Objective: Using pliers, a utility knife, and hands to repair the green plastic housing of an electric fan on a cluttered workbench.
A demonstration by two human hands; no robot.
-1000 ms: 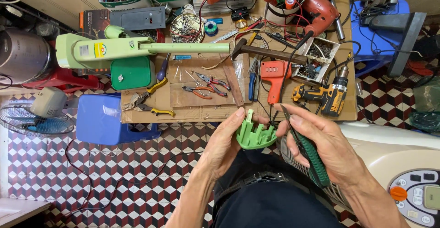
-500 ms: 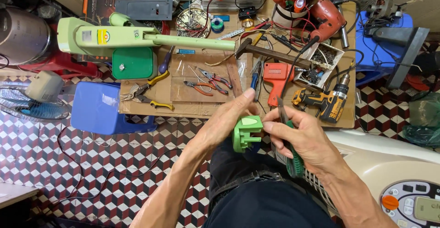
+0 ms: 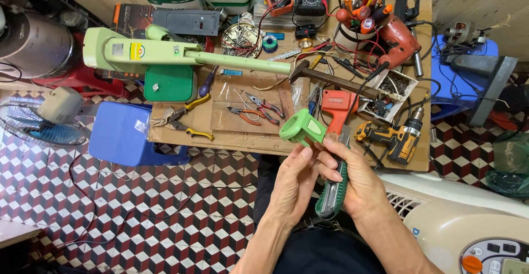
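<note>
- The left hand holds a green plastic part up in front of the person. Its fingers are closed around the bottom of the part.
- The right hand is wrapped tight around a green knife. The knife handle sticks out below the hand, and its tip points up toward the green plastic part.
- The two hands touch each other, just under the green part.
- The part is in the air, just in front of the near edge of the cardboard work board.
- On the board, just behind the part, lies an orange tool. A yellow drill lies to the right of it.
- A hammer lies farther back on the board.
- Red pliers lie to the left of the part.
- A long light green machine lies across the back left of the board.
- A blue stool stands on the checkered floor to the left.
</note>
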